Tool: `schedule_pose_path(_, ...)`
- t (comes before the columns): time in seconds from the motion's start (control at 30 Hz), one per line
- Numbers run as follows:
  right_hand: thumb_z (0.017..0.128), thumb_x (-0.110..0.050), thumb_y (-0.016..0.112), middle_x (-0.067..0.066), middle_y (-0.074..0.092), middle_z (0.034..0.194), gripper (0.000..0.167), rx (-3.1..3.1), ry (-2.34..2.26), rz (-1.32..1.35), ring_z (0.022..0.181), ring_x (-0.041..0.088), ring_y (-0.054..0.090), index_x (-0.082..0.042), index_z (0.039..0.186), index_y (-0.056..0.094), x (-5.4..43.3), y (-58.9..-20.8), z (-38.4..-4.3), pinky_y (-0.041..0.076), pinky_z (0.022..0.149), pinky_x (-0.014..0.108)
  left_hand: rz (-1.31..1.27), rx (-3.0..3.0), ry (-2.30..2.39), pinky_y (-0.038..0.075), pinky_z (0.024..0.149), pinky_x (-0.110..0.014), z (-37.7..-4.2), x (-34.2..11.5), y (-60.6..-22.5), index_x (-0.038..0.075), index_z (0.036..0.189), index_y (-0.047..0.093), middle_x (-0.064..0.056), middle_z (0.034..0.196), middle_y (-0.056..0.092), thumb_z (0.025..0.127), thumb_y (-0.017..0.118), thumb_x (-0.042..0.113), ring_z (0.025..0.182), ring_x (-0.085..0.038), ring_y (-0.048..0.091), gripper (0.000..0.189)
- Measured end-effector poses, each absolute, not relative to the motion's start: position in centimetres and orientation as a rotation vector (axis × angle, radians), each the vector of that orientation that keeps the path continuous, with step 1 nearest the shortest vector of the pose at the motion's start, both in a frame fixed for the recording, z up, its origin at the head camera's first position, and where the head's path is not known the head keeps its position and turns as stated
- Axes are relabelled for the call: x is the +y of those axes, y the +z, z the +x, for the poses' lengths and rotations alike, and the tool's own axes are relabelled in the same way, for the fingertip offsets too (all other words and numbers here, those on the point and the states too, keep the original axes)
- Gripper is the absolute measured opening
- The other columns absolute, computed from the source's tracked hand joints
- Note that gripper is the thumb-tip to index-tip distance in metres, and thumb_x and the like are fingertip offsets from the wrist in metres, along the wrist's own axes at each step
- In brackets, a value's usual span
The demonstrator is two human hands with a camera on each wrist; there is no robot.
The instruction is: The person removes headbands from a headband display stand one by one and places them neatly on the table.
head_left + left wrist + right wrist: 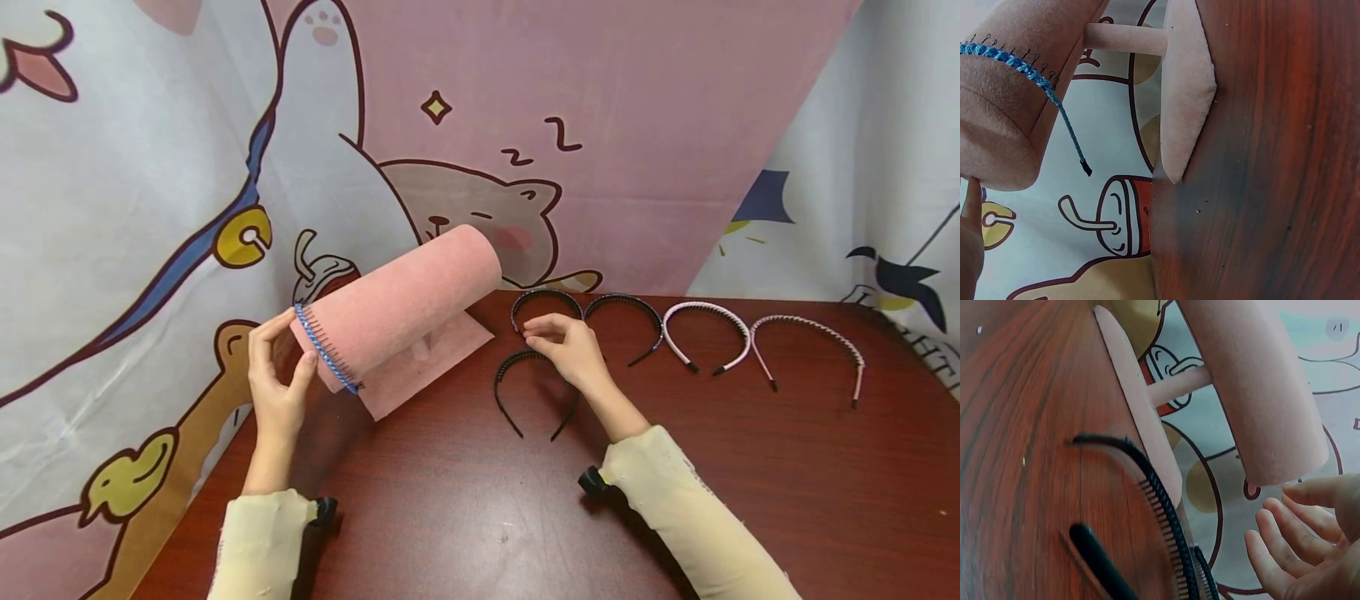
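A pink plush headband stand has a padded roll on a short post above a flat base. Around the roll's near left end sits a blue-and-white braided headband, its comb teeth along the roll; one dark tip hangs free in the left wrist view. My left hand holds the roll's end, fingers at the upper side and thumb at the lower. My right hand hovers over a black toothed headband, fingers loosely bent and nothing in them. The roll's far end is close to its fingertips in the right wrist view.
Along the back of the brown table lie a dark headband, another dark one, a white-pink one and a thin pink braided one. A cartoon-print cloth hangs behind.
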State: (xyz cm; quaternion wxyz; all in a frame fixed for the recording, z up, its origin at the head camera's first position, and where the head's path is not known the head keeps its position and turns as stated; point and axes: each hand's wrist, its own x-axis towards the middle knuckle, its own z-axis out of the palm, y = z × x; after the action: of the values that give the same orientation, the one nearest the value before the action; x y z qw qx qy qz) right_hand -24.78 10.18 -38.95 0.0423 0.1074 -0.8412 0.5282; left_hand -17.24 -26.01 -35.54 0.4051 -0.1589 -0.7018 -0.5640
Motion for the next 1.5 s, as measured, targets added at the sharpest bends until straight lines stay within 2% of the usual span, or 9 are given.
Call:
schedule_pose_path(0.3,0.09,-0.015,0.072,0.011,0.076,0.107,0.023,-2.52,1.685,0.413,0.094,0.024,0.073,-0.008,0.112,0.073,7.5,-38.4,-23.9,0.056,0.073,0.023,-0.398,-1.782,-1.423,0.041,0.116,-0.026,-17.2,-26.0,-35.5,-0.015,0.131,0.05,-0.005,0.133,0.054,0.086,0.064,0.003,0.13,-0.018,0.052,0.051)
schedule_pose_path(0.53,0.089,-0.013,0.072,0.011,0.076,0.108,0.022,-2.477,1.742,0.513,0.094,0.025,0.073,-0.008,0.11,0.073,4.6,-37.8,-22.9,0.059,0.08,0.03,-0.387,-1.794,-1.406,0.04,0.117,-0.027,-17.2,-26.0,-35.5,-0.014,0.131,0.052,-0.004,0.134,0.054,0.086,0.064,0.005,0.131,-0.019,0.052,0.05)
schedule_pose_path(0.73,0.087,-0.013,0.075,0.008,0.076,0.105,0.021,-2.42,1.779,0.602,0.093,0.025,0.073,-0.007,0.107,0.074,1.7,-37.0,-21.9,0.061,0.081,0.037,-0.38,-1.789,-1.4,0.041,0.116,-0.027,-17.2,-25.8,-35.5,-0.014,0.131,0.052,-0.003,0.133,0.053,0.084,0.064,0.005,0.13,-0.019,0.051,0.053)
schedule_pose_path(0.97,0.085,-0.013,0.077,0.009,0.077,0.098,0.021,-2.313,1.839,0.757,0.09,0.019,0.073,-0.004,0.103,0.073,-2.0,-35.6,-20.7,0.061,0.08,0.024,-0.338,-1.78,-1.407,0.043,0.114,-0.026,-17.1,-25.4,-35.4,-0.011,0.131,0.053,-0.004,0.131,0.054,0.08,0.066,0.006,0.128,-0.019,0.051,0.055)
schedule_pose_path(1.23,0.082,-0.014,0.08,0.006,0.075,0.091,0.019,-2.245,1.799,0.921,0.079,0.01,0.07,-0.006,0.098,0.072,-6.4,-35.1,-19.5,0.059,0.073,0.017,-0.316,-1.777,-1.393,0.045,0.112,-0.025,-17.0,-25.3,-35.2,-0.013,0.129,0.054,-0.002,0.128,0.055,0.077,0.068,0.002,0.126,-0.018,0.052,0.056)
schedule_pose_path(1.4,0.081,-0.028,0.082,-0.004,0.07,0.086,0.023,-2.331,1.435,0.907,0.077,0.002,0.065,-0.015,0.094,0.069,-8.4,-35.1,-19.1,0.052,0.071,0.008,-0.32,-1.776,-1.395,0.045,0.112,-0.025,-17.1,-25.3,-35.2,-0.014,0.129,0.053,-0.003,0.128,0.055,0.077,0.068,0.002,0.126,-0.019,0.052,0.056)
schedule_pose_path(1.5,0.081,-0.039,0.081,-0.01,0.064,0.082,0.027,-2.374,1.156,0.853,0.074,-0.001,0.06,-0.02,0.092,0.065,-9.1,-35.1,-19.0,0.047,0.066,0.009,-0.328,-1.769,-1.401,0.045,0.111,-0.024,-17.1,-25.3,-35.2,-0.014,0.129,0.053,-0.003,0.129,0.055,0.077,0.068,0.002,0.127,-0.018,0.053,0.056)
